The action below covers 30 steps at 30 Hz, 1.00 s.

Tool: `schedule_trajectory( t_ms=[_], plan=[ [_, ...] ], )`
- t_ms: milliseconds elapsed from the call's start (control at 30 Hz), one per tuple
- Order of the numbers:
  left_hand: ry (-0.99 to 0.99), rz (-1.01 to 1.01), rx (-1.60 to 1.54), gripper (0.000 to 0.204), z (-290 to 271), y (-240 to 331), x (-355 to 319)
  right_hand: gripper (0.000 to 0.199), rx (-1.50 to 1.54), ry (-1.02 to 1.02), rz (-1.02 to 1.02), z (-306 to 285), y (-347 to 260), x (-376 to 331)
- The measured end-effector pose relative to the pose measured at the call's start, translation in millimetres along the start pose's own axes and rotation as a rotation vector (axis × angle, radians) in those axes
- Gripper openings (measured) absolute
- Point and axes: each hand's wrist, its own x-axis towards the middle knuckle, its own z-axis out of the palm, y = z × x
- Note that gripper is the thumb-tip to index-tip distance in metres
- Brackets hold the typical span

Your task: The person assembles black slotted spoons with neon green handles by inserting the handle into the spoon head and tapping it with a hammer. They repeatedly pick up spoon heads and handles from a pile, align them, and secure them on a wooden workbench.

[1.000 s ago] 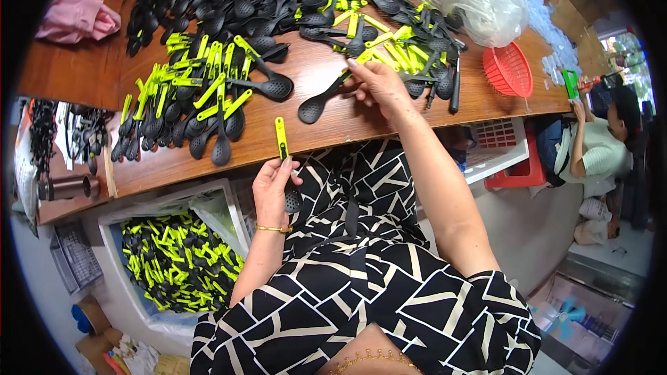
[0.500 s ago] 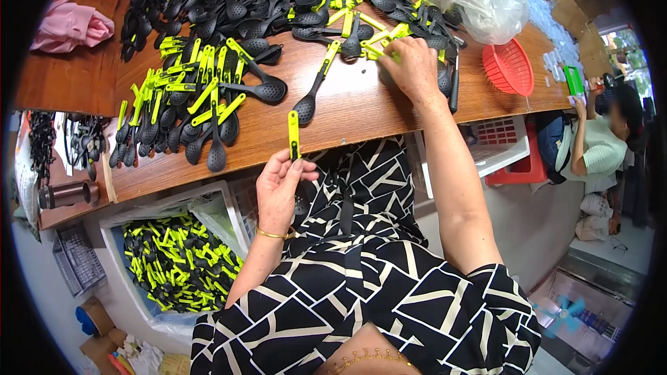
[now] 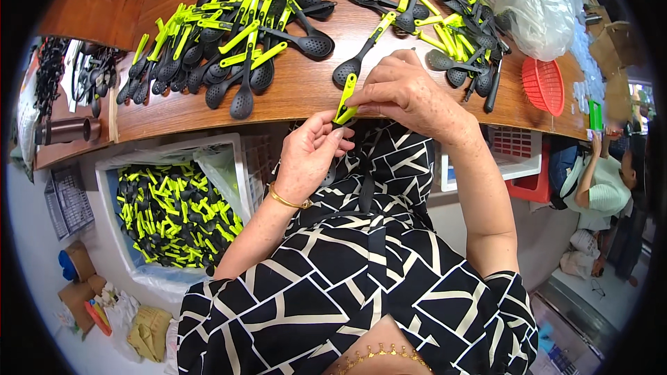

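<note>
Left hand (image 3: 309,156): closed on lower end of yellow-green handle (image 3: 345,99), frame centre.
Right hand (image 3: 403,94): pinching same handle's middle, above table edge (image 3: 208,114).
Bin of utensils (image 3: 174,212): lower left.

Spoons (image 3: 236,35) on table (image 3: 292,97), bin (image 3: 111,173) below left, basket (image 3: 543,85) right

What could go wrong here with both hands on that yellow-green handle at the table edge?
1. The yellow-green handle is pinched only at the fingertips of the left hand and right hand, over the lap past the table edge; a slip likely drops it to the floor.
2. A slotted spoon lies just beyond the right hand; a careless move could knock it off.
3. The loose utensil pile crowds the front edge, so pieces may slide off.
</note>
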Motion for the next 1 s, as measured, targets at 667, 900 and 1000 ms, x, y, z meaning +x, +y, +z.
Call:
schedule_trajectory(
  t_ms=[667, 900, 1000],
  plan=[
    [0.149, 0.348, 0.4, 0.016, -6.2, -13.7, -23.3, 0.018, 0.943, 0.287, 0.572, 89.7, -49.2, -28.5],
    [0.272, 0.497, 0.782, 0.013, -74.6, -51.5, -66.6, 0.032, 0.686, -0.04, 0.32, 94.7, -52.0, -14.4],
    [0.691, 0.268, 0.662, 0.02, -176.8, -132.6, -111.7, 0.034, 0.745, 0.143, 0.475, 66.8, -30.3, -14.5]
  ],
)
